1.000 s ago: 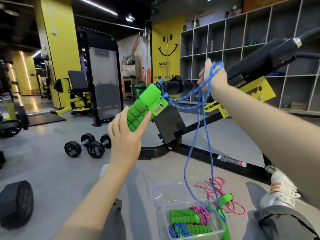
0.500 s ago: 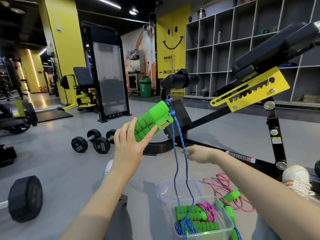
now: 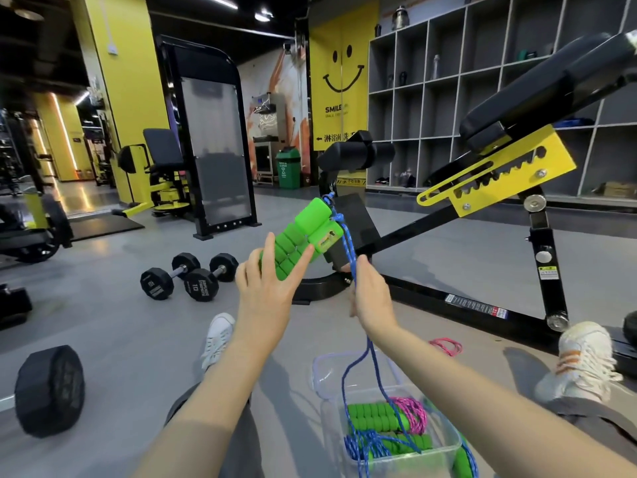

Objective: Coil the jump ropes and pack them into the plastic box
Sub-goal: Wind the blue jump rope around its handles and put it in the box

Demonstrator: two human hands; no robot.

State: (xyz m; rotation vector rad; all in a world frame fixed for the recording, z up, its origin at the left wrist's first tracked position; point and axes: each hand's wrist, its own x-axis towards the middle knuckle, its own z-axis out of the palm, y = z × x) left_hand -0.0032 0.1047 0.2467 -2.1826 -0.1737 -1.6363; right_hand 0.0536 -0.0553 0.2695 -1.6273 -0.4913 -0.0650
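Left hand (image 3: 270,291) wrapped round two green foam handles (image 3: 303,234), right hand (image 3: 372,298) pinching the blue rope (image 3: 347,244) just below them (rest dangling into the plastic box (image 3: 406,462), onto a coiled pink jump rope (image 3: 412,414)).

- Yellow banner (image 3: 339,74): the word "SMILE" in black under a drawn smiling face; the smaller line beneath it is too fine to read.
- Lower edge of the same banner: a left arrow and the characters "淋浴间 洗", the rest hidden.
- Dumbbell (image 3: 198,284), well below and left of the banner: "10" on its end face.
- Frame sticker (image 3: 475,307), below and right of the banner: illegible.
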